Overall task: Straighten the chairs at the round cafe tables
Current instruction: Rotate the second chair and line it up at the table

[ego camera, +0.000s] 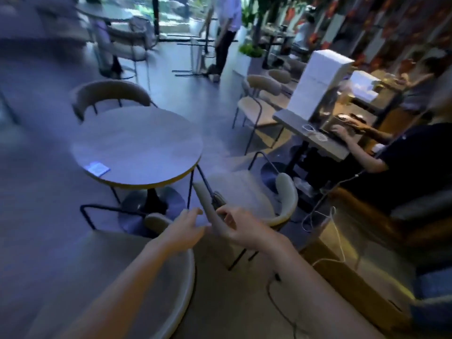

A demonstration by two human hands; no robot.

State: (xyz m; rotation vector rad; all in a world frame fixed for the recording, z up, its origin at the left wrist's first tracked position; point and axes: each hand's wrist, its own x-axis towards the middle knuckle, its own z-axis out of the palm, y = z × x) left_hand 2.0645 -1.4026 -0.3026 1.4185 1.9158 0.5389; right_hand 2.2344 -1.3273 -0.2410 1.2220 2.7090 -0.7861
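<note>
hands point(212, 225) on blurred chair backrest point(286, 201)

Chair point(247, 206) cream with black legs; round table point(137, 145) pale grey, yellow edge; floor point(36, 192) grey.

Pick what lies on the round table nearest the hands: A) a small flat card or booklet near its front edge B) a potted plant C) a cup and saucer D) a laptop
A: a small flat card lies by the front edge of the round table; the top shows nothing else.
</note>
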